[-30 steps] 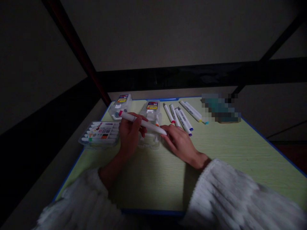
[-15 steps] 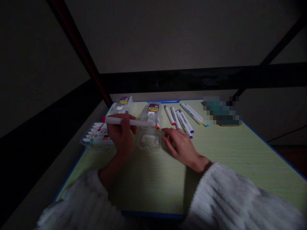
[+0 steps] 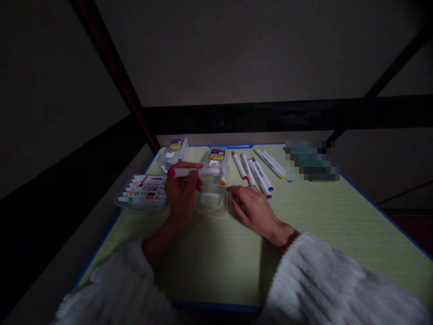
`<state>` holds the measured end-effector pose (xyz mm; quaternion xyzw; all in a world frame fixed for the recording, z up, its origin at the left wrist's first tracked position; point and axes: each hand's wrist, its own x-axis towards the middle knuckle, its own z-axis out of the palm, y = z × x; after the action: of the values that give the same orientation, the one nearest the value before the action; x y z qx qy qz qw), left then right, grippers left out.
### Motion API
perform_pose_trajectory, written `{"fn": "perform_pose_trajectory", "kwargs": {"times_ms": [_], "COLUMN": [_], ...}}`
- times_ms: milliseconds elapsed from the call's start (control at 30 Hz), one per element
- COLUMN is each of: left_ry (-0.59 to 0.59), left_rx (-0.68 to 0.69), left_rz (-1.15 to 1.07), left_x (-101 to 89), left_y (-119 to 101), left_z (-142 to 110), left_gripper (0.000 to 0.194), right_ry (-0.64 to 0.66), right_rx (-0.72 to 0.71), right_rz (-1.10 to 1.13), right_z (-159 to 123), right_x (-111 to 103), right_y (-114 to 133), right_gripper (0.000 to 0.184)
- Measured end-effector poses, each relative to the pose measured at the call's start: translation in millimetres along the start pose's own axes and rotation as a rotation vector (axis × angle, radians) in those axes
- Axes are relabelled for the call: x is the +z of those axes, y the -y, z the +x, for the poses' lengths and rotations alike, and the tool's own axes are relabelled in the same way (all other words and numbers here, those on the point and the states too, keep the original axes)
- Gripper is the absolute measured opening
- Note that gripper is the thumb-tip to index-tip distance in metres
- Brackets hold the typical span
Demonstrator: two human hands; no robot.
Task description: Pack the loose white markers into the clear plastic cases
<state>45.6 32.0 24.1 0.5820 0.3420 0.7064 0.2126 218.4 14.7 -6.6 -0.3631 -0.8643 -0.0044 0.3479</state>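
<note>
A white marker with a pinkish-red end (image 3: pixel 182 172) is gripped in my left hand (image 3: pixel 181 192), lying nearly level above the table. Just beyond its tip stands a clear plastic marker case (image 3: pixel 216 163), its lid (image 3: pixel 212 202) folded open toward me. Inside that case lies a white marker with an orange end (image 3: pixel 223 177). My right hand (image 3: pixel 253 205) rests right of the lid with bent fingers slightly apart, holding nothing. Past its knuckles, several loose white markers (image 3: pixel 260 174) with coloured ends lie on the table.
A flat clear case of markers (image 3: pixel 145 192) lies at the left table edge. Behind it stands another clear case (image 3: pixel 173 151) with a label. A pixelated flat object (image 3: pixel 311 162) lies at the back right. The pale table (image 3: pixel 324 225) has a blue rim.
My left hand drew the marker leftward, away from my right fingertips, then brought it back right over the open case. My right hand let go of the marker's tip and stays almost still.
</note>
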Motion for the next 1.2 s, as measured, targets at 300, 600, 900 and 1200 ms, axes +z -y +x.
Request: {"fn": "perform_pose_trajectory", "kwargs": {"times_ms": [300, 600, 900, 1200], "left_ry": [0.064, 0.156, 0.273, 0.412], "left_rx": [-0.062, -0.042, 0.06, 0.209], "left_rz": [0.025, 0.109, 0.364, 0.43], "left_x": [-1.1, -2.6, -3.9, -2.8], "left_y": [4, 9, 10, 10], "left_z": [-2, -6, -7, -8], "left_gripper": [0.022, 0.017, 0.018, 0.022], "right_ry": [0.01, 0.03, 0.129, 0.183], "right_rx": [-0.005, -0.02, -0.176, -0.279], "right_rz": [0.003, -0.007, -0.017, -0.056], "right_z": [-1, 0, 2, 2], "right_x": [0, 2, 0, 1], "right_y": [-1, -1, 4, 4], "right_gripper": [0.017, 0.019, 0.031, 0.035]}}
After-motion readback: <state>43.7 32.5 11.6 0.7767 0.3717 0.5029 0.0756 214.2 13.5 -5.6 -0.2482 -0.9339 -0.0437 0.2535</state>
